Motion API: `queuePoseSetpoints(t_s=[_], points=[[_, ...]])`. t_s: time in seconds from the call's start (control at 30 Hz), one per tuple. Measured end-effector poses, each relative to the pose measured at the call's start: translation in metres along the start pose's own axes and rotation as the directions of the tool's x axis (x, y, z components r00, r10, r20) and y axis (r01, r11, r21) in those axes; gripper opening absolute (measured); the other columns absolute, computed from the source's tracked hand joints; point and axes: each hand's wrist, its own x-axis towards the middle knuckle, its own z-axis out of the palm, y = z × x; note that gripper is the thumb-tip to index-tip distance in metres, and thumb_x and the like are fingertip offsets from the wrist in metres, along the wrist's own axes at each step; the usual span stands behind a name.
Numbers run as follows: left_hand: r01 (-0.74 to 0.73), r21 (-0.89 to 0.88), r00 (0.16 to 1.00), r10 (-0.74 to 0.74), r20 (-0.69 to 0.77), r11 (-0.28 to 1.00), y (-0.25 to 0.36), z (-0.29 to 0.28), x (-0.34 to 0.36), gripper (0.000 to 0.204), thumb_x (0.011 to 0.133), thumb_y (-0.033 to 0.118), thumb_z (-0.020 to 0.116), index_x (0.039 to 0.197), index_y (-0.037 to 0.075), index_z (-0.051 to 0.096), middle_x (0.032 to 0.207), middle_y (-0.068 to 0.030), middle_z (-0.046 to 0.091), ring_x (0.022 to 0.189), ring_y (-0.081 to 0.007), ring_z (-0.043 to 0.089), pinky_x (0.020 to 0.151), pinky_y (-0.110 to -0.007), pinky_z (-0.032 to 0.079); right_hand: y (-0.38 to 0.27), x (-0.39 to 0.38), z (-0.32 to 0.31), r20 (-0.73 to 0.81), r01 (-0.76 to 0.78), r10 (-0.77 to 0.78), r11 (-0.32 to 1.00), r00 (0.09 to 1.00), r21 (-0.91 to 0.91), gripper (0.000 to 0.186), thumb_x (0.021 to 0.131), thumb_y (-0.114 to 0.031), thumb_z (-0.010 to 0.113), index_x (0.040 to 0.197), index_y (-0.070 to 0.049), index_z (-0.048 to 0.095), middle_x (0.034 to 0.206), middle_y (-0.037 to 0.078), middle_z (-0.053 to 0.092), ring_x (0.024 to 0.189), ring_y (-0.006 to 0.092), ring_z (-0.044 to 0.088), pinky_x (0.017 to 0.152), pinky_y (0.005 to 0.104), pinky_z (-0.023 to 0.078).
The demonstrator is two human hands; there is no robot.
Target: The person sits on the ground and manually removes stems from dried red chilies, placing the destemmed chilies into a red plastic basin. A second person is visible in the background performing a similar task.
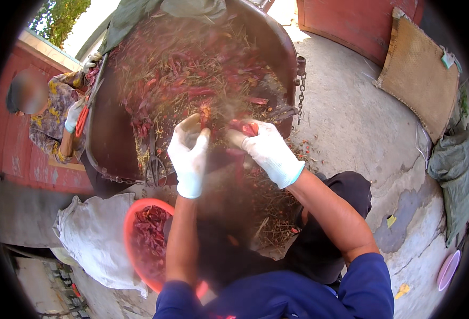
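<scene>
"Head view: where is the red pepper, and what is holding it?"

"A red pepper (pixel 205 112) is showing over the near part of the metal tub (pixel 271 48), and the gloved left hand (pixel 191 154) is pinching it between thumb and fingertips."

"And the other hand?"

"The gloved right hand (pixel 266 151) is closing its thumb and fingers around some red pods (pixel 250 128), just beside the left one. Blur is hiding how many."

"What is lying around them?"

"A heap of dried peppers and stems (pixel 192 69) is filling much of the tub. A pair of scissors (pixel 153 154) is resting at its near edge, left of the hands, and a chain (pixel 302 95) is hanging at its right side."

"Farther out?"

"A red basin (pixel 129 234) is holding more peppers near the left forearm, and a white sack (pixel 98 239) is lying beside it. Across the tub's left side, a co-worker (pixel 59 117) in a patterned top is holding something with orange-red handles (pixel 82 119)."

"And on the right?"

"A brown woven mat (pixel 418 69) is leaning above a green cloth (pixel 452 170), and a pink basin (pixel 449 270) is sitting near the lower right rim."
</scene>
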Motion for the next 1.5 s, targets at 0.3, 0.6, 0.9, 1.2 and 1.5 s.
queuePoseSetpoints(t_s=[0.3,0.6,0.9,1.2,1.5], points=[[-0.7,0.433,0.707,0.634,0.313,0.568,0.006,-0.013,-0.027,0.033,0.068,-0.005,0.072,0.098,0.007,0.069,0.097,-0.0114,0.068,0.091,-0.0335,0.065,0.081,-0.042,0.053,0.005,0.003,0.004,0.089,0.125,-0.119,0.99,0.989,-0.063,0.026,0.092,-0.028,0.076,0.107,-0.007,0.07,0.084,-0.002,0.067,0.063,0.0036,0.057,0.048,0.0227,0.045],[-0.646,0.386,0.763,0.544,0.349,0.658,0.0,-0.02,-0.033,0.026,0.064,0.002,0.075,0.089,0.007,0.069,0.093,-0.0116,0.067,0.088,-0.0338,0.065,0.077,-0.042,0.053,0.01,0.005,0.008,0.149,0.277,-0.234,0.855,0.961,-0.439,0.036,0.085,-0.027,0.08,0.109,-0.003,0.07,0.091,0.008,0.071,0.08,0.014,0.067,0.073,0.0302,0.055],[0.14,-0.108,0.952,-0.104,0.287,0.984,0.005,-0.028,-0.028,0.022,0.091,0.004,0.069,0.112,-0.004,0.069,0.106,-0.0062,0.07,0.09,-0.0111,0.064,0.08,-0.027,0.052,0.016,0.008,0.001,0.12,0.437,-0.449,0.718,0.885,-0.541,0.031,0.082,-0.02,0.081,0.107,-0.006,0.07,0.094,0.012,0.072,0.087,0.0215,0.07,0.08,0.0334,0.056],[0.244,-0.284,0.946,-0.163,0.279,0.927,0.017,-0.025,-0.03,0.016,0.09,0.002,0.069,0.106,-0.003,0.068,0.092,-0.0048,0.067,0.077,-0.0095,0.061,0.071,-0.023,0.049,0.017,-0.005,0.006,0.283,0.576,-0.591,0.394,0.756,-0.717,0.032,0.08,-0.015,0.08,0.108,-0.008,0.066,0.093,0.014,0.071,0.087,0.0316,0.07,0.075,0.0375,0.056],[-0.171,-0.046,0.958,0.177,0.227,0.984,0.01,-0.026,-0.034,0.008,0.094,-0.001,0.064,0.101,-0.004,0.067,0.097,-0.0066,0.068,0.091,-0.0135,0.063,0.085,-0.028,0.052,0.004,-0.014,0.008,0.287,-0.072,0.147,0.964,0.946,-0.257,0.023,0.092,-0.024,0.075,0.103,-0.005,0.067,0.08,0.001,0.064,0.056,0.006,0.054,0.047,0.0243,0.044]])
